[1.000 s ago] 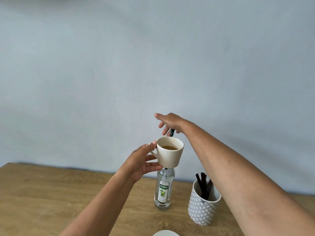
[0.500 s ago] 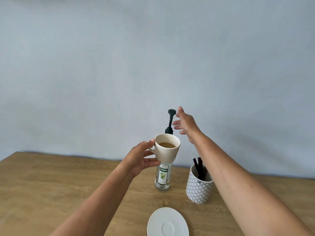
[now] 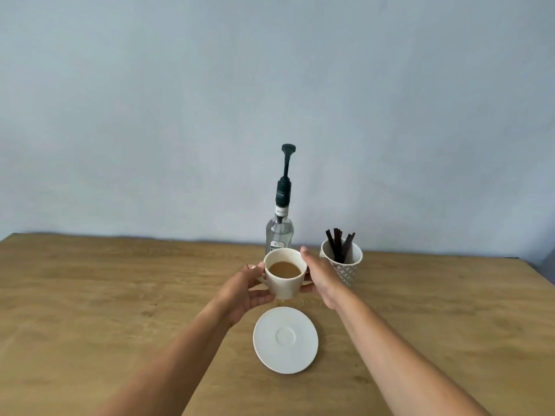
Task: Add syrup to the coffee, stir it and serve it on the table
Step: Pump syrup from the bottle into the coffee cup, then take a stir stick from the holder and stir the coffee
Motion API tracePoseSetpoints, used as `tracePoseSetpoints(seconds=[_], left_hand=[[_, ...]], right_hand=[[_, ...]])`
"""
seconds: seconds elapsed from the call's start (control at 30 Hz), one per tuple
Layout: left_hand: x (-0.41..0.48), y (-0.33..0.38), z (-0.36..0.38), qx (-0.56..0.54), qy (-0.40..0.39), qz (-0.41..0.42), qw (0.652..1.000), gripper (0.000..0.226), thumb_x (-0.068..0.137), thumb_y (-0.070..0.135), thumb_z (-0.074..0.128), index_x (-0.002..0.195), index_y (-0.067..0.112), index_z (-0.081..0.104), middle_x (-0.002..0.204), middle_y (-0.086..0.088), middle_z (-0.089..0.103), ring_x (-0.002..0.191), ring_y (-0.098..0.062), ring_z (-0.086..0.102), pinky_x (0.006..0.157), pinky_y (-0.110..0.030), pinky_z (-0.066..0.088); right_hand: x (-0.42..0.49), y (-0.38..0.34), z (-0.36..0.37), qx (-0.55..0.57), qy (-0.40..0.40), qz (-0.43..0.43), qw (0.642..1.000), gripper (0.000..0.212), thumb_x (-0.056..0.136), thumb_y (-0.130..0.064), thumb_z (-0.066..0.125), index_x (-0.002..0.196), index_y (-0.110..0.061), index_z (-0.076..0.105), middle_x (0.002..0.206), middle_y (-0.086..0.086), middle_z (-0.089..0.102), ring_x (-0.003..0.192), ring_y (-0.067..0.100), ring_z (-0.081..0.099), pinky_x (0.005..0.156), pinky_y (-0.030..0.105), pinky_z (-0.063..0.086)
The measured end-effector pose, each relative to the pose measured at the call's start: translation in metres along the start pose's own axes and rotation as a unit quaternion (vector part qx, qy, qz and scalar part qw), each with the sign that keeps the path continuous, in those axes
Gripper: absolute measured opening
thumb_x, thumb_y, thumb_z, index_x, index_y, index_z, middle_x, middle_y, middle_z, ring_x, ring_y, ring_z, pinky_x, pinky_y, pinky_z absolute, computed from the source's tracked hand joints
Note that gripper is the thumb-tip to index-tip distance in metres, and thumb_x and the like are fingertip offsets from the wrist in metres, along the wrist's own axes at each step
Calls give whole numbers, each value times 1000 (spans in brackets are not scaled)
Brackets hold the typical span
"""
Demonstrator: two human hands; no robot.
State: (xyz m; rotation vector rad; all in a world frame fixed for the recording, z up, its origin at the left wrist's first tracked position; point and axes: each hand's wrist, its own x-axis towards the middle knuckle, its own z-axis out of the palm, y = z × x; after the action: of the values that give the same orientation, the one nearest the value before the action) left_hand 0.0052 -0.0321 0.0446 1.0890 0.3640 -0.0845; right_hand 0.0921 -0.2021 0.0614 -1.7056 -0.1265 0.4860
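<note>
both hands, left hand (image 3: 240, 291) and right hand (image 3: 322, 279), clasp the coffee cup (image 3: 285, 276) above the table (image 3: 90, 295), beyond the saucer (image 3: 285, 339); syrup bottle (image 3: 280, 232) neck label reads "mojito".

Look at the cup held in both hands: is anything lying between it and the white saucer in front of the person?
Nothing visible does. The cup, held by the left hand and right hand, has only bare table between it and the empty saucer. The syrup bottle and stirrer holder stand behind.
</note>
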Motion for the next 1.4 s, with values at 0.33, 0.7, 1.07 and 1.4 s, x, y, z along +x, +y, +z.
tracePoseSetpoints(seconds=[0.33,0.7,1.07,1.4], left_hand=[[4,-77,-13,21,47,-48,997,14,100,21,55,91,12,51,91,-11,62,73,-27,66,69,-34,60],[2,-109,-22,42,85,-45,994,24,99,15,58,75,14,52,72,-2,68,73,-15,66,82,-40,60],[3,-109,-25,86,101,-28,991,15,100,16,55,86,11,54,82,-7,66,77,-16,65,80,-35,57],[5,-90,-34,257,90,-23,962,18,94,23,57,93,7,65,96,-11,72,88,-25,71,64,-42,61]], right_hand=[[-11,83,3,94,39,79,992,35,102,-35,43,94,-13,68,95,8,74,94,22,68,93,40,53],[-13,121,8,104,37,101,989,43,102,-36,43,130,-7,58,130,12,63,122,24,57,111,46,39],[-11,124,10,56,35,99,993,43,102,-36,45,136,-11,52,142,11,54,133,25,47,115,46,34],[4,40,-28,-131,77,-41,987,22,98,-15,49,109,-16,69,104,3,72,84,17,69,80,37,56]])
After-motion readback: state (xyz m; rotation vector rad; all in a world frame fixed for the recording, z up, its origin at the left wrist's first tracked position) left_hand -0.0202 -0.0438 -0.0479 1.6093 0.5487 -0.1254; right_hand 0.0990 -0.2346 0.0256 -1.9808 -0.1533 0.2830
